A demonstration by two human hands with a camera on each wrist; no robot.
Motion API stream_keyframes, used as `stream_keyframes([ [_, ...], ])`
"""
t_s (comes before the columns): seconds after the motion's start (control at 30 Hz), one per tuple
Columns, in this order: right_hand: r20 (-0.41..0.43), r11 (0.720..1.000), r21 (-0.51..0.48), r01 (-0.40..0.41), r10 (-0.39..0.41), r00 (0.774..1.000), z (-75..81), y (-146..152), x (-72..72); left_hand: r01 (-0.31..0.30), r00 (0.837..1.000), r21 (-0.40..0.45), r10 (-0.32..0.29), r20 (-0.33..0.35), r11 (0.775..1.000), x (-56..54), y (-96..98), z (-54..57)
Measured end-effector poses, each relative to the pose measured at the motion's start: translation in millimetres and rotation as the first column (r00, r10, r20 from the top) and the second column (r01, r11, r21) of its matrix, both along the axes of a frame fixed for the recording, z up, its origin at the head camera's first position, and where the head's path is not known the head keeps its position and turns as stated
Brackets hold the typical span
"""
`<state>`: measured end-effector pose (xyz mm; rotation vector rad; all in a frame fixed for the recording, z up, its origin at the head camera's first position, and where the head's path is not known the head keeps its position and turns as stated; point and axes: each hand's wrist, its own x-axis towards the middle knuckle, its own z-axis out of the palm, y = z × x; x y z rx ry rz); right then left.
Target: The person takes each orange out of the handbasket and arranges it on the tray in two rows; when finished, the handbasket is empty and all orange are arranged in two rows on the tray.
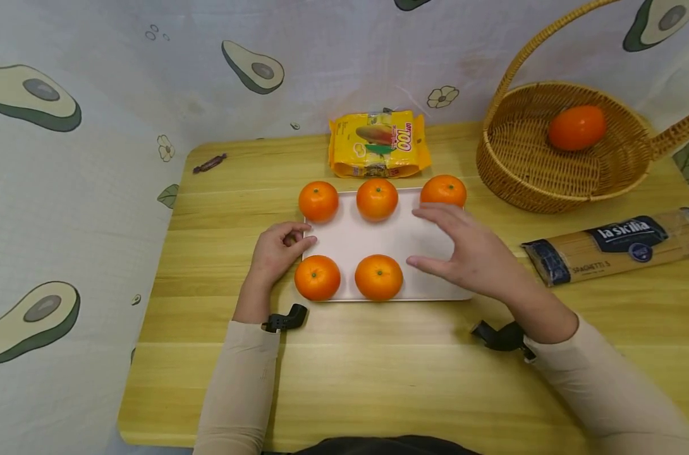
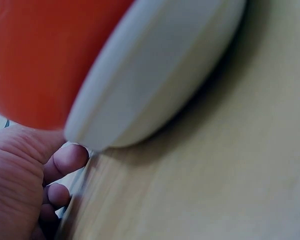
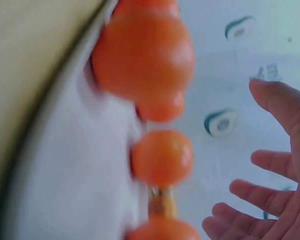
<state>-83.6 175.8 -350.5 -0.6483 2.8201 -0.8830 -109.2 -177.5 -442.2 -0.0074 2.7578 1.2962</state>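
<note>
A white rectangular tray lies on the table with several oranges on it. The orange at back left, one at back middle and one at back right line the far side. Two more, a front left orange and a front middle orange, sit along the near side. My left hand holds the tray's left edge, thumb and fingers bent at the rim. Over the tray's right part, my right hand hovers with fingers spread and nothing in it, partly covering the back right orange.
A wicker basket with one orange fruit inside stands at back right. In front of it lies a spaghetti pack. Behind the tray is a yellow snack packet; a small wrapped candy lies at far left.
</note>
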Motion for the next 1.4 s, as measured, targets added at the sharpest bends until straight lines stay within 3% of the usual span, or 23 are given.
stream_keyframes([
  [0.17, -0.106, 0.989, 0.077, 0.127, -0.119, 0.987, 19.7, 44, -23.5, -0.005, 1.0, -0.002, 0.005, 0.001, 1.0, -0.4, 0.4, 0.1],
  [0.37, -0.241, 0.949, 0.193, 0.248, -0.199, 0.95, 32.7, 105, -60.4, 0.001, 1.0, -0.002, -0.001, -0.005, 1.0, -1.0, 0.2, -0.6],
  [0.63, -0.254, 0.851, 0.305, 0.427, -0.36, 0.898, 27.0, 180, -114.5, 0.011, 1.0, 0.0, -0.011, -0.003, 1.0, -1.0, 0.1, -0.3],
  [0.77, -0.208, 0.825, 0.365, 0.431, -0.379, 0.901, 21.1, 201, -137.0, 0.006, 1.0, -0.003, -0.006, 0.004, 1.0, -1.5, 0.6, 0.0],
  [0.93, -0.125, 0.824, 0.404, 0.396, -0.379, 0.917, 11.7, 211, -156.4, 0.001, 1.0, -0.001, -0.001, 0.003, 1.0, -1.4, 0.5, -0.9],
  [1.13, -0.101, 0.821, 0.413, 0.394, -0.389, 0.916, -2.9, 217, -169.6, 0.005, 1.0, 0.006, -0.005, 0.006, 1.0, -3.1, 1.1, -0.7],
  [1.4, -0.079, 0.81, 0.434, 0.395, -0.402, 0.912, -10.4, 219, -180.7, -0.006, 1.0, 0.013, 0.005, 0.019, 1.0, -1.7, -0.2, -0.4],
])
